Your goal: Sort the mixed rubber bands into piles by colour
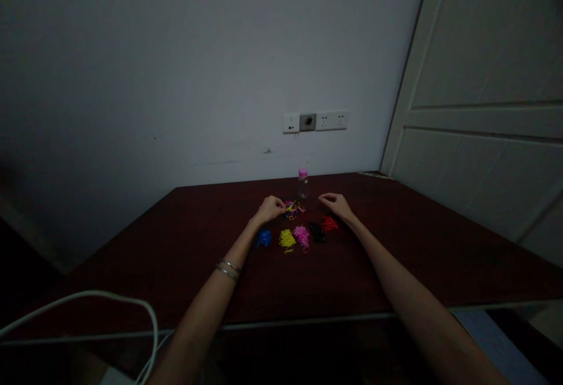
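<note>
Forearms, two, bare, reaching in from the bottom edge; metal bangles at the left wrist. White cable, one, looping at lower left.

Head view, main items:
- Table, dark red, against a pale wall.
- Mixed pile, thin bands of several colours, at the middle of the table, between the hands.
- Single-colour piles, five, in a loose row nearer the person, left to right: blue, yellow, pink, black, red. A few yellow bands lie just below their heap.
- Bottle, clear, pink top, upright behind the mixed pile.
- Left hand: at the left edge of the mixed pile, fingertips drawn close to the thumb; whether the grip pinches a band, cannot tell.
- Right hand: above the red heap, right of the mixed pile and apart from it, fingers forward; too small to tell whether the grip is pressed together or pinching anything.

Handling note, by judgement: bands this thin suit a fingertip pinch, one at a time, lifted straight up so that tangled neighbours drop away. Both wrists should ride high to spare the blue and red heaps. Dim light could confuse blue with black; check colour before releasing.
</note>
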`<state>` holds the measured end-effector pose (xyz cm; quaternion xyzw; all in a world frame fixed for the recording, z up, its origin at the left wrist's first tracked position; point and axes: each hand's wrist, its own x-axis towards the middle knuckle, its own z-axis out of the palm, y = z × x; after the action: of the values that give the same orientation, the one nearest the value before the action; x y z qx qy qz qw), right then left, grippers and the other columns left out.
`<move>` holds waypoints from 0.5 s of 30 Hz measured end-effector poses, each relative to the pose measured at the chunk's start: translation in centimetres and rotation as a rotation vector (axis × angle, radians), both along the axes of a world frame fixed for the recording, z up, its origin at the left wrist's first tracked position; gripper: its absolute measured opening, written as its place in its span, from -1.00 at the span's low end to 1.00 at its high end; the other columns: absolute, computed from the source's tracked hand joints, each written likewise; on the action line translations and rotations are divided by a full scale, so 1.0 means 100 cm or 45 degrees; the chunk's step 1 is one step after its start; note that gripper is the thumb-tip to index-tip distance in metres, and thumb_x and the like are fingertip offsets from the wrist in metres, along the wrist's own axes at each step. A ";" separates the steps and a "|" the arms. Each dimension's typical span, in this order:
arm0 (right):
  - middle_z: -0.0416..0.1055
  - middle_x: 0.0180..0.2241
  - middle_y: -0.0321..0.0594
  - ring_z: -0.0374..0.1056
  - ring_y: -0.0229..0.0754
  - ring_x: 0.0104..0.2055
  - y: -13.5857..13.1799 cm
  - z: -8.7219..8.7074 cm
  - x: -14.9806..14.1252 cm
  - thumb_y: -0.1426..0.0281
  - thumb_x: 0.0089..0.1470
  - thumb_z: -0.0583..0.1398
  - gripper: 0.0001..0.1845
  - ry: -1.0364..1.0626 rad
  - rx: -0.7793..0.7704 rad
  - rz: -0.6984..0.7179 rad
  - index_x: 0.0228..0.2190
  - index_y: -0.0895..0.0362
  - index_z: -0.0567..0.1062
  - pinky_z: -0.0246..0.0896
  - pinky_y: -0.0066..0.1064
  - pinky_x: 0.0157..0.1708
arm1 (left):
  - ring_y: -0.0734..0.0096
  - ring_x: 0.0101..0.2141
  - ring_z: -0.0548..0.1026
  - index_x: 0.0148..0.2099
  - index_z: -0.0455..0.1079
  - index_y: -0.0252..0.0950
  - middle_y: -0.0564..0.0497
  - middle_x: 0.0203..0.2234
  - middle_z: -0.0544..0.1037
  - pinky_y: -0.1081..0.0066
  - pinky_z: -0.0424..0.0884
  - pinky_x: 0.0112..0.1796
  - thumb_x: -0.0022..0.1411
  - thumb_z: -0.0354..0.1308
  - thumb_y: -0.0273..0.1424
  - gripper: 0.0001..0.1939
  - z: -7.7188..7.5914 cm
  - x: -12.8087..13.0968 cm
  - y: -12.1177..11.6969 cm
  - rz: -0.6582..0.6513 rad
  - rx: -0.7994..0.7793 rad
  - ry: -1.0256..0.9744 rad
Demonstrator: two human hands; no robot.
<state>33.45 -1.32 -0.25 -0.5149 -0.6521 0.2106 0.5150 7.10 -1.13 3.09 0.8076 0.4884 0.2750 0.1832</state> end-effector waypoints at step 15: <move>0.29 -0.20 -0.14 0.16 -0.11 -0.11 -0.030 0.023 -0.073 0.36 -0.13 0.24 -0.56 -0.721 0.342 0.355 -0.12 0.06 0.41 0.14 -0.30 -0.15 | 0.48 -0.49 0.39 -0.39 0.51 -0.45 -0.03 -0.54 0.52 0.52 0.27 -0.42 -0.10 0.08 -0.49 -0.78 0.010 -0.001 -0.008 -0.176 -0.049 -0.043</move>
<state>26.18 -4.29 2.09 -0.3863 -0.8553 0.0399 0.3429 6.99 -1.89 4.07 0.8310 0.4334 0.2660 0.2255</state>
